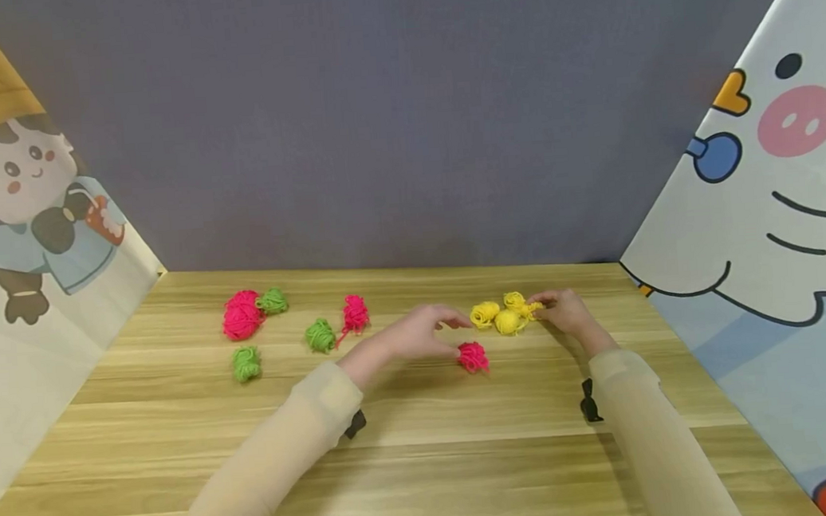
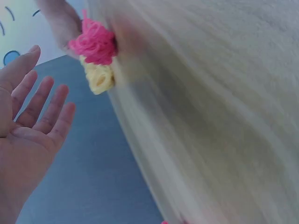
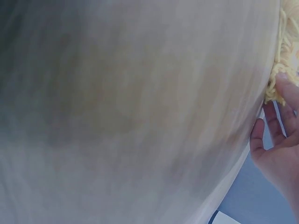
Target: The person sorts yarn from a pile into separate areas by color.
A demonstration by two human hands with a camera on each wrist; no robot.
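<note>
Three colours of yarn lie before me on the wooden table (image 1: 428, 481), and I have both hands in view. I see the left hand (image 1: 418, 336) held wide, its fingers straight and parted, with nothing in its grasp. Its thumb tip is just beside a small pink ball (image 1: 473, 358), and on my left wrist feed a gap shows between the two. The right hand (image 1: 564, 312) pinches a yellow strand bundle (image 1: 531, 310) between thumb and fingers, at the right end of a yellow cluster (image 1: 508, 322) that sits behind and to the right of that pink ball. My right wrist feed catches the pinch only at its edge.

Over on my left, a large pink ball (image 1: 242, 315) touches a green ball (image 1: 272, 301), and a second green ball (image 1: 246, 364) lies in front of them. Nearer the left hand I find a third green ball (image 1: 320, 336) beside a loose pink bundle (image 1: 355, 313), whose tail trails down toward it. Behind everything I get a grey panel (image 1: 375, 133), flanked by a cartoon child (image 1: 33, 180) on the left and a pink snout drawing (image 1: 799, 121) on the right.
</note>
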